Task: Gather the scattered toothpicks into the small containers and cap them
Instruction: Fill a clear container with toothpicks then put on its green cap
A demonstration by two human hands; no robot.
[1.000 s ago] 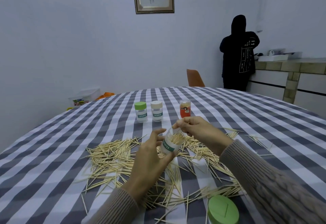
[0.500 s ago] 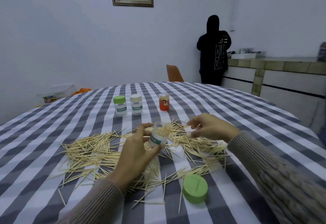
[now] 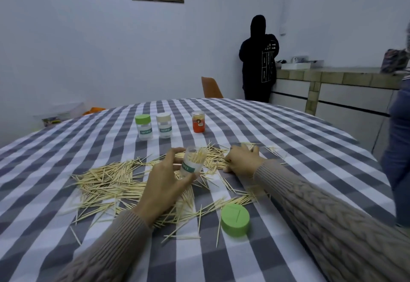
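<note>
While an open jar (image 3: 191,163) part-filled with toothpicks is gripped, tilted, between the thumb and curled fingers of the left hand (image 3: 165,184), the right hand (image 3: 241,159) is laid at its 3 o'clock on the toothpicks (image 3: 106,182), fingers bent down among them; whether any are pinched cannot be told. Toothpicks are strewn over the checked table (image 3: 66,248) around both hands. A green cap (image 3: 235,219) is seen at 5 o'clock, two toothpicks lying on it. At 12 o'clock three capped jars are lined up: green-lidded (image 3: 143,127), beige-lidded (image 3: 164,125), orange (image 3: 198,122).
</note>
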